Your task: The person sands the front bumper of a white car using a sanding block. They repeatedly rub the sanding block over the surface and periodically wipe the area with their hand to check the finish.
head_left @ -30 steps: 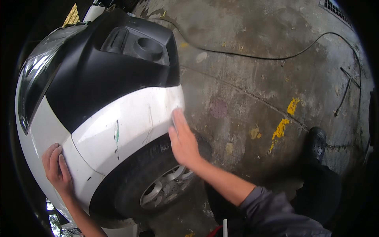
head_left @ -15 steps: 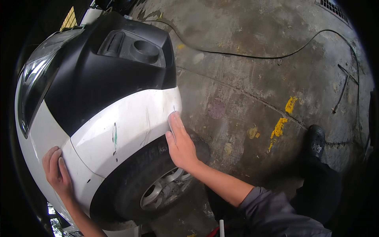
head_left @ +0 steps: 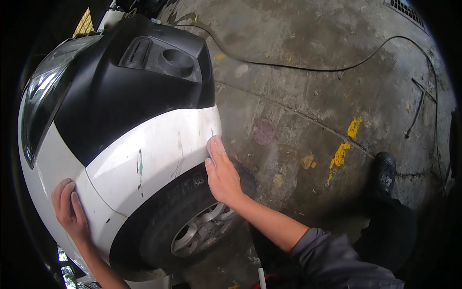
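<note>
My right hand (head_left: 223, 176) lies against the outer corner of the white bumper (head_left: 144, 149), just above the tire (head_left: 159, 226). Its fingers are straight and close together, with dusty, pale tips; a thin grey sheet (head_left: 211, 153) shows along their inner edge, mostly hidden under the hand. Resting on the white fender (head_left: 57, 159) at the left, my left hand (head_left: 70, 209) has slightly bent fingers and holds nothing. Dark scratches and a green paint mark (head_left: 140, 164) run down the bumper between the hands.
Black bumper trim with a round lamp recess (head_left: 177, 62) rises ahead. A black hose (head_left: 308, 69) winds across the concrete floor, near a cross-shaped metal tool (head_left: 423, 96). My shoe (head_left: 386, 171) stands at the right; a floor grate (head_left: 406, 13) is at the far right.
My right hand has shifted very slightly to the right along the bumper's edge. The left hand stays in place.
</note>
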The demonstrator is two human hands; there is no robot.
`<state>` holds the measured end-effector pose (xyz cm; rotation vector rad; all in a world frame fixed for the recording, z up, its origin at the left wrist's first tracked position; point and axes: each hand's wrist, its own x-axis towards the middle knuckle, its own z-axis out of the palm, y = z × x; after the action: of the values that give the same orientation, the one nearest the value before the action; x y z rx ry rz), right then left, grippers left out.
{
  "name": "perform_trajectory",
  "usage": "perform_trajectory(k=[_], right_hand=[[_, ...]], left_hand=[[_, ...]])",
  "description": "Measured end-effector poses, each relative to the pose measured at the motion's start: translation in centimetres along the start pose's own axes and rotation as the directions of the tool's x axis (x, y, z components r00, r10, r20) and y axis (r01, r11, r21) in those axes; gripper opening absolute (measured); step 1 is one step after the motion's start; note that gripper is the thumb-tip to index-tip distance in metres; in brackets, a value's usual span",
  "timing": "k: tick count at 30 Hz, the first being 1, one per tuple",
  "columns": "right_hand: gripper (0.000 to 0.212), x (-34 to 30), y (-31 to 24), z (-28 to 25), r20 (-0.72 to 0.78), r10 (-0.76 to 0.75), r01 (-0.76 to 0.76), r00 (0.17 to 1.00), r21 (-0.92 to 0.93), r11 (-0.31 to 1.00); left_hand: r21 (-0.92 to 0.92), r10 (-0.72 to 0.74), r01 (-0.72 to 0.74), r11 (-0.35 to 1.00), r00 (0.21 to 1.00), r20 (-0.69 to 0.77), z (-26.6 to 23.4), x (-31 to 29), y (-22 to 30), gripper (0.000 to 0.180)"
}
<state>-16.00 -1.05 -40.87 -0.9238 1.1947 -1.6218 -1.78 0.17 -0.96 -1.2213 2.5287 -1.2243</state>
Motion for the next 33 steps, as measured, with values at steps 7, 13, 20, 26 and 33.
perform_trajectory(k=[7, 13, 20, 26, 33], right_hand=[[0.061, 0.8, 1.0, 0.1, -0.007, -0.027, 0.027, 1.0, -0.032, 0.999], [0.062, 1.0, 0.3, -0.4, 0.058, 0.041, -0.039, 0.997, -0.028, 0.999], [0.059, 2.4, 0.6, -0.7, 0.001, 0.001, -0.001, 1.0, -0.006, 1.0], [0.06, 4.1, -0.3, -1.4, 0.044, 0.082, -0.081, 0.996, -0.016, 0.997], [0.059, 4.8, 0.3, -1.5, 0.009, 0.044, -0.043, 0.999, -0.051, 0.998]], left_hand=[[0.003, -0.013, 0.013, 1.0, 1.0, -0.02, 0.3, 0.0, 0.2, 0.02], [0.019, 0.013, -0.013, 1.0, 1.0, -0.017, 0.4, -0.1, -0.2, 0.021], [0.005, 0.015, -0.015, 1.0, 1.0, -0.002, 0.3, 0.1, -0.1, 0.021], [0.012, 0.006, -0.005, 1.0, 1.0, -0.016, 0.4, -0.3, 0.1, 0.021], [-0.012, -0.029, 0.029, 1.0, 0.999, -0.031, 0.6, 0.4, 0.2, 0.02]])
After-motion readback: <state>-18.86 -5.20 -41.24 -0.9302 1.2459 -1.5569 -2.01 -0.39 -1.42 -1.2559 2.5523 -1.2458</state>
